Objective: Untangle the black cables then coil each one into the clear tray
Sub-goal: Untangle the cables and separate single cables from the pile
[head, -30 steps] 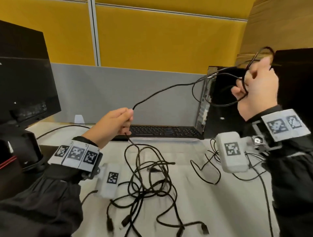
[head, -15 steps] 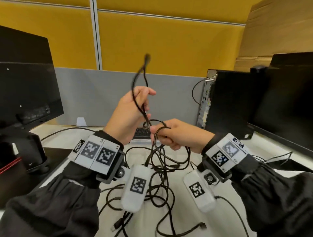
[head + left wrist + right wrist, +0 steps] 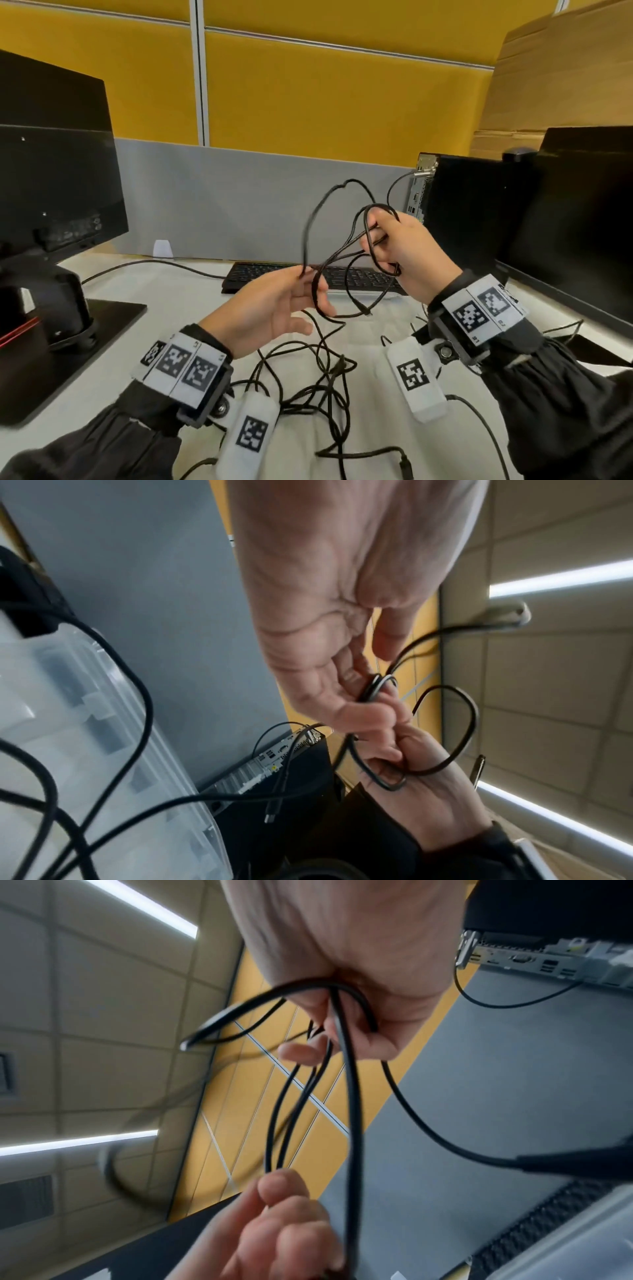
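Observation:
A thin black cable point(image 3: 310, 219) arcs in the air above the table between my two hands. My right hand point(image 3: 383, 240) is raised in front of the computer case, fingers curled round several loops of it point(image 3: 349, 1096). My left hand point(image 3: 305, 277), lower and to the left, pinches two strands at its fingertips point(image 3: 373, 688). From there the cable drops to a tangle of black cables point(image 3: 329, 373) on the white table. The clear tray point(image 3: 103, 723) shows only in the wrist views, with its corner point(image 3: 589, 1240) beside the keyboard.
A black keyboard point(image 3: 274, 274) lies behind the hands. A monitor on its stand point(image 3: 51, 171) fills the left side; a computer case point(image 3: 455, 212) and a second monitor point(image 3: 582, 212) stand on the right. A loose plug end point(image 3: 406, 469) lies near the front edge.
The hands, wide apart a second ago, came together. My left hand has since dropped from its raised position, and my right hand has lifted up and to the right with the loops.

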### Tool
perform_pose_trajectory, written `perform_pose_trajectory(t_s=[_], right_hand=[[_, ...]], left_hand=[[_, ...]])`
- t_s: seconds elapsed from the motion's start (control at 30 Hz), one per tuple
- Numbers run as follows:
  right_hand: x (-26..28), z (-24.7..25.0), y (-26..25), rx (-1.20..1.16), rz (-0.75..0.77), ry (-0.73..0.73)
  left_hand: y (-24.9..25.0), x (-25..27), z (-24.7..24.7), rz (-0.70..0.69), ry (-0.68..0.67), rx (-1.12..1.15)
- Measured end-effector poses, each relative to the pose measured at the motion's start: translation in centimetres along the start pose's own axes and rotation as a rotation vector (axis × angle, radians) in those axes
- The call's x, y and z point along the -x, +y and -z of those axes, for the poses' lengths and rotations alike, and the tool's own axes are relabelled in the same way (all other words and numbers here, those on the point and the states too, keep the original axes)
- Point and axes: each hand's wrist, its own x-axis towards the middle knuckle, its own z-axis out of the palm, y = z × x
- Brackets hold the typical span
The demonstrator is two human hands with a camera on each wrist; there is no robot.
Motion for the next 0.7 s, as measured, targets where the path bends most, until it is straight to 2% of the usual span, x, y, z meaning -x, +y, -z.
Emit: perform_pose_trajectory(t_s=[0.1, 0.23, 0.3, 0.4, 0.53, 0.6, 0.7], right_hand=[[0.0, 0.7, -0.1, -0.099, -0.036, 0.004], [0.0, 2.1, -0.6, -0.141, -0.095, 0.029], [-0.7, 3.9, -0.6, -0.148, -0.085, 0.131], [-1.9, 7.4, -0.6, -0.150, -0.008, 0.345], [-3.2, 11.8, -0.2, 0.066, 0.190, 0.678], [-3.7, 13.4, 0.3, 0.179, 0.286, 0.790], [-3.9, 15.0, 1.2, 0.164, 0.247, 0.893]], left_hand=[[-0.5, -0.1, -0.2, -0.044, 0.012, -0.110], [-1.1, -0.6, -0.3, -0.072, 0.144, -0.201], [-1.7, -0.7, 0.2, -0.026, 0.183, -0.281], [-2.4, -0.5, 1.8, 0.126, 0.186, -0.378], [-2.8, -0.7, 3.8, 0.265, 0.196, -0.703], [-2.8, -0.7, 3.3, 0.282, 0.144, -0.766], [-2.8, -0.7, 0.7, 0.328, -0.100, -0.756]])
